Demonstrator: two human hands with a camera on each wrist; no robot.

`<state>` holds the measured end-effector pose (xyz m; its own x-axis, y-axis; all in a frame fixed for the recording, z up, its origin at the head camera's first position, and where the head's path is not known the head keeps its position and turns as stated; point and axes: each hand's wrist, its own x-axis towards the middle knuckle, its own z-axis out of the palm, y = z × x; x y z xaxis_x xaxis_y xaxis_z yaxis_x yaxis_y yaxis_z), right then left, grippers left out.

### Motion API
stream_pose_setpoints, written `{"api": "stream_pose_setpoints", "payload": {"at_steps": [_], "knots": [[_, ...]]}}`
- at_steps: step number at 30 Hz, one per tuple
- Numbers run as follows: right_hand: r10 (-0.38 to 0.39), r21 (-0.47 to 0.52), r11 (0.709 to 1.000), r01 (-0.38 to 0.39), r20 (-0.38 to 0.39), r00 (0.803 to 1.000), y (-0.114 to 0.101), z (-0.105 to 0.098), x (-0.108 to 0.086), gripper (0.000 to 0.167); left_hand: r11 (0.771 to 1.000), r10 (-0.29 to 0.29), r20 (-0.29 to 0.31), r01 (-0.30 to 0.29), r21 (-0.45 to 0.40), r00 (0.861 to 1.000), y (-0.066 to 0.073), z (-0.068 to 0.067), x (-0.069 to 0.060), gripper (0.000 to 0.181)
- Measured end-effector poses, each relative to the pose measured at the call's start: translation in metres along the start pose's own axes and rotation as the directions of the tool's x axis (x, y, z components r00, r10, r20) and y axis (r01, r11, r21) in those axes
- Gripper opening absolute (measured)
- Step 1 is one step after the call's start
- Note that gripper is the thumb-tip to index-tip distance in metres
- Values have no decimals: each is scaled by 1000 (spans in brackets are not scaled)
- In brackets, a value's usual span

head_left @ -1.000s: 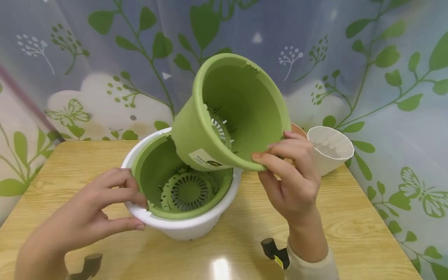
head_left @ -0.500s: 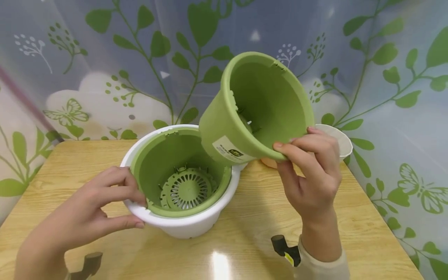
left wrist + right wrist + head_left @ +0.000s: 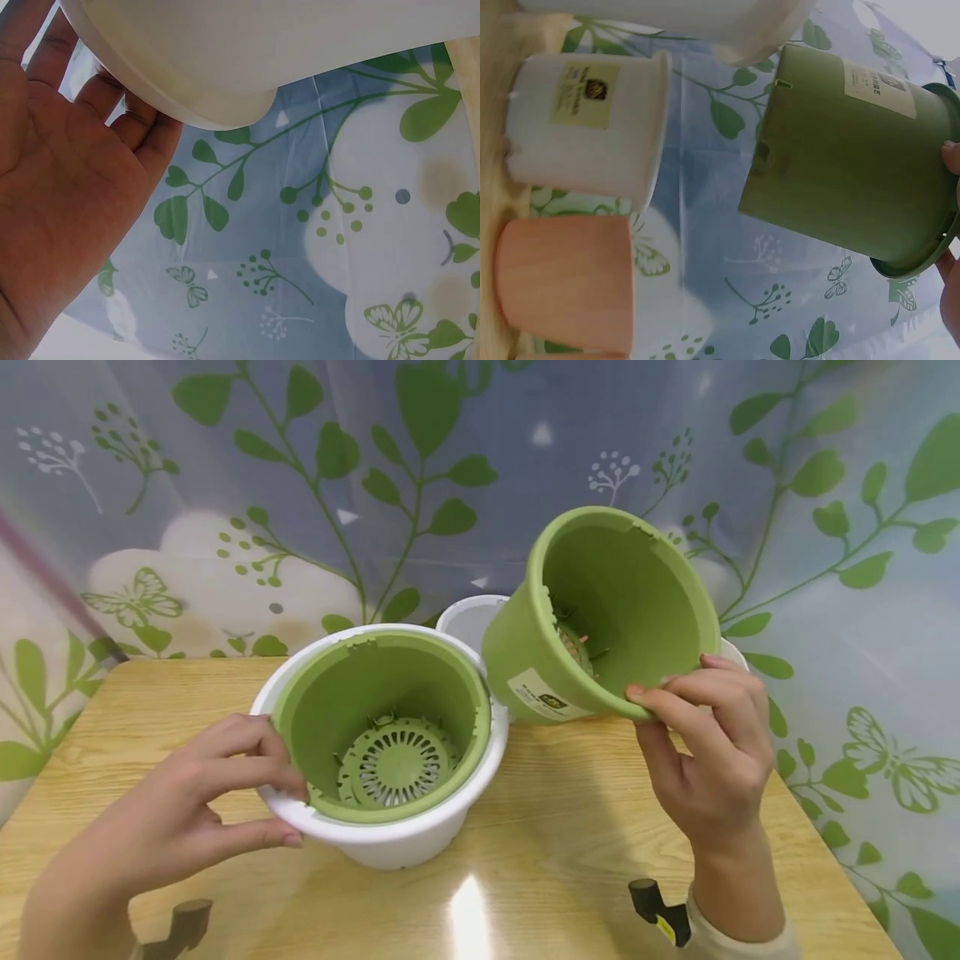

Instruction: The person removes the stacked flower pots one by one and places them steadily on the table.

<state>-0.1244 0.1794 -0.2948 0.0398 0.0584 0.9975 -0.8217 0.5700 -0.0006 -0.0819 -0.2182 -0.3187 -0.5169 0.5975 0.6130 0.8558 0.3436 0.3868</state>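
Observation:
A white flowerpot [image 3: 397, 845] stands on the table with a green flowerpot [image 3: 341, 693] nested inside it, its slotted bottom visible. My left hand [image 3: 213, 785] grips the white rim at its left side, fingers over the edge and thumb below. In the left wrist view the same hand [image 3: 67, 180] is at the white pot's rim [image 3: 195, 60]. A second green flowerpot [image 3: 517, 647] with a paper label hangs tilted in the air, its mouth facing me and to the right. Fingers and thumb of my right hand [image 3: 708, 743] pinch its lower right rim.
Another white pot [image 3: 474, 617] stands behind, partly covered by the raised green one. A whitish pot rim [image 3: 735, 653] shows behind my right hand. The right wrist view has an orange pot [image 3: 566, 277] beside a labelled white pot [image 3: 634, 94]. A patterned curtain [image 3: 420, 560] backs the table.
My right hand has carried the tilted green pot rightward, from over the nested pots to beside them, and a little lower lately. The left hand has stayed on the white rim.

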Motion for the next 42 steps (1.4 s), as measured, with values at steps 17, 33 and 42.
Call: {"api": "stream_pose_setpoints", "payload": {"at_steps": [17, 33, 42], "knots": [[-58, 2, 998, 59, 163, 985, 11, -16, -11, 25, 1000, 1, -1, -1, -6, 1000, 0, -1, -1, 35], [-72, -9, 997, 79, 316, 946, 16, -22, -15, 25, 1000, 6, 4, -6, -5, 1000, -1, -1, 1, 35], [-75, -11, 997, 80, 259, 963, 15, -28, -4, 28, 1000, 13, -1, -13, -4, 1000, 0, -1, 0, 33]]}}
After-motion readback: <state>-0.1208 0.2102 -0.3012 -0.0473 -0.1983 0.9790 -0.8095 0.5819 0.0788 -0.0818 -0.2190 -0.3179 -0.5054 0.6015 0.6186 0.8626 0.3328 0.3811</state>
